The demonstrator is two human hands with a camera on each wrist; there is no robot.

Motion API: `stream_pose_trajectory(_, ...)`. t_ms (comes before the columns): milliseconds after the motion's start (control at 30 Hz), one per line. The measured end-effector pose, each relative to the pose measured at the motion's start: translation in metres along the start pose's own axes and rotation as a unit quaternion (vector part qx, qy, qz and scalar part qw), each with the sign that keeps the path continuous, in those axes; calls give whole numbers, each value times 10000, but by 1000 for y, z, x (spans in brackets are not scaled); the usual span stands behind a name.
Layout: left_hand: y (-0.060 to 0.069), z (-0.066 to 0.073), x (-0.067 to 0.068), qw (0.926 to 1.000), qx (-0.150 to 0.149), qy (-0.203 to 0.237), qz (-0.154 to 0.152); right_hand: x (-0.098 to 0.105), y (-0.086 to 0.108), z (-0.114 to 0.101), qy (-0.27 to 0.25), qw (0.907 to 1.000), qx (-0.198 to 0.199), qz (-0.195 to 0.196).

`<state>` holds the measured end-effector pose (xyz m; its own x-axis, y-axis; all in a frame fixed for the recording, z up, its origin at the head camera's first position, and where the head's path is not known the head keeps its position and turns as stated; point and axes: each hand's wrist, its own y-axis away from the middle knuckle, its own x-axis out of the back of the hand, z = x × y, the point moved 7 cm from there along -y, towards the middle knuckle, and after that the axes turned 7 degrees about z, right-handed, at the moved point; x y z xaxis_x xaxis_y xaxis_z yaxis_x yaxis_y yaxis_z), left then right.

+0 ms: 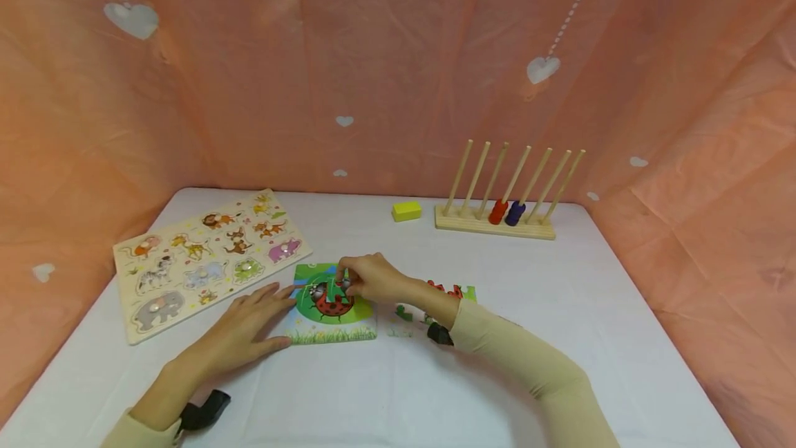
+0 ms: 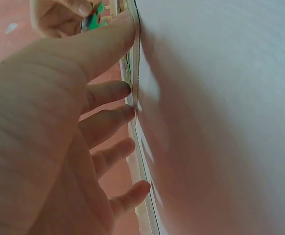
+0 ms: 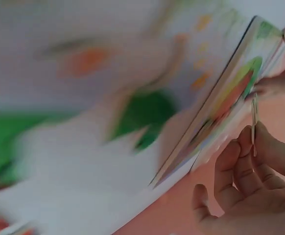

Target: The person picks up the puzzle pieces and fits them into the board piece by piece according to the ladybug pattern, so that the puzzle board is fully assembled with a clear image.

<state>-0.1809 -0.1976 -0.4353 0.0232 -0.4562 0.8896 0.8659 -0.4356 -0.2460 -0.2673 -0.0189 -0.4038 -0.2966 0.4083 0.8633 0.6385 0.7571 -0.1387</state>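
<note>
A square ladybug puzzle board (image 1: 357, 334) lies on the table, its grass border toward me. My left hand (image 1: 249, 327) rests at the board's left edge with fingers spread; in the left wrist view its thumb touches the board's side. Above the ladybug picture, my right hand (image 1: 379, 278) pinches a thin puzzle piece (image 3: 254, 120) between thumb and fingers. The piece shows edge-on in the right wrist view, and its green face (image 2: 96, 20) appears in the left wrist view. Loose puzzle pieces (image 1: 457, 292), red and green, lie to the right, partly hidden by my right forearm.
At the left lies a wooden animal knob puzzle (image 1: 214, 254), close to the ladybug board. Behind, near the cloth backdrop, are a yellow block (image 1: 407, 211) and a wooden peg stand (image 1: 491, 225) with red and dark blue pieces on two of its pegs.
</note>
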Motion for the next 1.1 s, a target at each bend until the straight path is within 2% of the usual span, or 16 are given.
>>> stream_pose_trajectory(167,0,1,1,9999,-96,-27,20,-21,-16,-20,244,9991,79,-352)
stream_pose_trajectory(300,0,1,1,9999,-110,-40,15,-31,-22,-28,670,9968,35,-444)
stream_pose_trajectory(533,1,2,2,10000,-98,9,-10,-40,-26,-32,1317,9909,-170,-211)
stream_pose_trajectory(733,1,2,1,9999,-137,6,3,-41,-27,-35,1892,9811,-393,-127)
stream_pose_trajectory(1100,1,2,2,9999,-115,-5,-1,-39,-25,-33,1753,9842,-265,-1)
